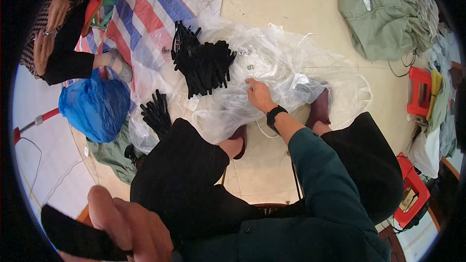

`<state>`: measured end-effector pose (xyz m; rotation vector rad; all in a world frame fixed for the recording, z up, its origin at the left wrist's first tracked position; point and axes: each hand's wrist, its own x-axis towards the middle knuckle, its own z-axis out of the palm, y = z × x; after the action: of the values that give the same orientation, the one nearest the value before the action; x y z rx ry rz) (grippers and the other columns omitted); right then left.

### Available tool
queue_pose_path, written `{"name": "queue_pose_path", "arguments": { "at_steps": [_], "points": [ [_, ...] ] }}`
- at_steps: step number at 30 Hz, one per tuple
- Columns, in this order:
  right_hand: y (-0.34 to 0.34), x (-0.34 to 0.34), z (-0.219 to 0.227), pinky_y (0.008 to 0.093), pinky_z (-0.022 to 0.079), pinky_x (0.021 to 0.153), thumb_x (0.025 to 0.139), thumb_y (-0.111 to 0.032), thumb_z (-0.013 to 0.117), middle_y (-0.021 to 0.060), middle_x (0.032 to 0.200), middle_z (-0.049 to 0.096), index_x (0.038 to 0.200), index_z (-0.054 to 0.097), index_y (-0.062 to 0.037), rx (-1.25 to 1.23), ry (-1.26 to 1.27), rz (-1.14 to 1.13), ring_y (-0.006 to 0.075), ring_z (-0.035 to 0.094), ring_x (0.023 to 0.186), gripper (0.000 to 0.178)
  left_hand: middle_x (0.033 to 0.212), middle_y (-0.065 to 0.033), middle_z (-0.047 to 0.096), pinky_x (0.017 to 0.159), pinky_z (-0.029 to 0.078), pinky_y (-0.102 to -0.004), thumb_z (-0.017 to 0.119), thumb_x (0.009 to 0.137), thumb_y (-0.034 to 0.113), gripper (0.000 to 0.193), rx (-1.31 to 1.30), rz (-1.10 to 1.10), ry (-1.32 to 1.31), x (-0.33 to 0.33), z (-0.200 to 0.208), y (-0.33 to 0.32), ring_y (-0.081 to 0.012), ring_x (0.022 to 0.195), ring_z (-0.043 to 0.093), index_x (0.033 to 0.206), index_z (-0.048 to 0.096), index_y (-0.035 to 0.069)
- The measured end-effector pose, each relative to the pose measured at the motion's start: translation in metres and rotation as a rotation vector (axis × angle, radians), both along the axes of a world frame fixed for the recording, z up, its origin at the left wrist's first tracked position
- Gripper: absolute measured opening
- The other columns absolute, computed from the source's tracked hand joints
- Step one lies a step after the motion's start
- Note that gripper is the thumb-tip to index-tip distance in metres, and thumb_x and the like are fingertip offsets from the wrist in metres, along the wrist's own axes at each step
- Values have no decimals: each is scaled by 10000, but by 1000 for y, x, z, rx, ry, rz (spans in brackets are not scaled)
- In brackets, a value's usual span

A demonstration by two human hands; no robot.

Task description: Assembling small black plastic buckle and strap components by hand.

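My left hand [138, 230], raised close at the lower left, is closed round a black strap [80, 237] whose end sticks out to the left. My right hand [260, 95] reaches forward over a clear plastic sheet [325, 58], index finger stretched out and the other fingers partly hidden. Just beyond its fingertip lies a small metal buckle [250, 67]; a few more shiny metal pieces [244, 52] rest farther off. To the left of that hand is a heap of black straps [204, 63]. A smaller bundle of black straps [156, 115] lies by my left knee.
Another person [48, 43] sits at the far left, feet on a striped woven sheet [141, 9]. A blue plastic bag [97, 106] stands nearby. Green fabric [381, 19] is piled at the far right, with red plastic stools [418, 92] along that side.
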<state>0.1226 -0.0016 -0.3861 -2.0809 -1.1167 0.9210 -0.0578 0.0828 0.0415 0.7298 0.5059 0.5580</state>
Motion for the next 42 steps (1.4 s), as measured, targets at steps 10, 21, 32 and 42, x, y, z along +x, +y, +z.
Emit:
{"name": "queue_pose_path", "arguments": {
  "at_steps": [10,21,32,42],
  "points": [
    [27,76,80,270,483,532,782,-51,603,87,707,612,886,599,29,140,796,-401,141,575,570,131,631,-139,461,348,377,-254,509,833,89,311,-93,101,128,23,-3,-15,-156,397,446,1097,405,-38],
    [19,64,328,223,489,620,814,-28,576,46,795,605,933,583,22,365,527,116,94,583,677,130,765,-32,540,427,322,-181,499,841,108,238,134,75,145,34,-18,-21,-79,558,477,1054,511,3],
    [-109,28,411,205,481,650,817,5,591,37,833,592,1003,547,21,698,578,28,75,564,719,192,697,-59,560,378,295,-178,494,824,61,165,166,-213,139,61,-5,-84,-87,508,491,964,531,-17],
    [-130,41,402,325,484,648,784,-14,585,144,833,603,996,553,-14,817,-224,-38,271,609,749,215,660,-74,586,350,275,-198,519,839,143,133,291,-272,241,103,-21,-91,-81,479,469,794,554,23]
  ]
}}
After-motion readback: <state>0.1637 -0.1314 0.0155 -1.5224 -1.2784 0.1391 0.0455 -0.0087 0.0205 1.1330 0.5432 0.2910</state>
